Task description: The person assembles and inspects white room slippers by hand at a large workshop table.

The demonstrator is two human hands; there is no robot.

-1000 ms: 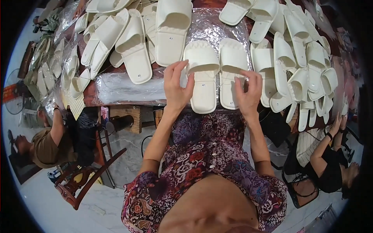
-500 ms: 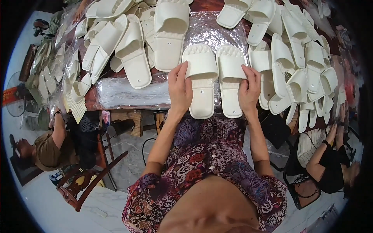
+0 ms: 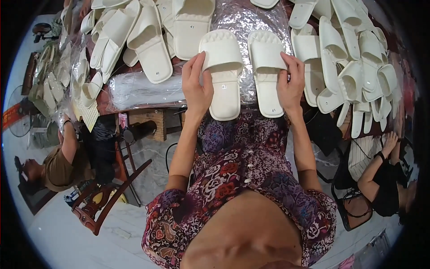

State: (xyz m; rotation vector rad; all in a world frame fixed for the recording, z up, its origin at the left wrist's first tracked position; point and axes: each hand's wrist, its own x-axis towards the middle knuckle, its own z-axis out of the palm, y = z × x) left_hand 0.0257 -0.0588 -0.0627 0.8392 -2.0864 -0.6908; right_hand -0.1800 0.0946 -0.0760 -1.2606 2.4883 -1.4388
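Slippers – left slipper (image 3: 224,74) gripped by left hand (image 3: 197,87), right slipper (image 3: 267,71) by right hand (image 3: 290,85) – side by side, toes pointing away on counter (image 3: 143,89).

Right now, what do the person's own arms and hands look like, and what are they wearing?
Both forearms are bare from the elbow down, with no sleeves showing over them. The left hand and right hand wear no gloves; no rings, watch or bracelet can be made out. The person wears a patterned dress in purple, red and white.
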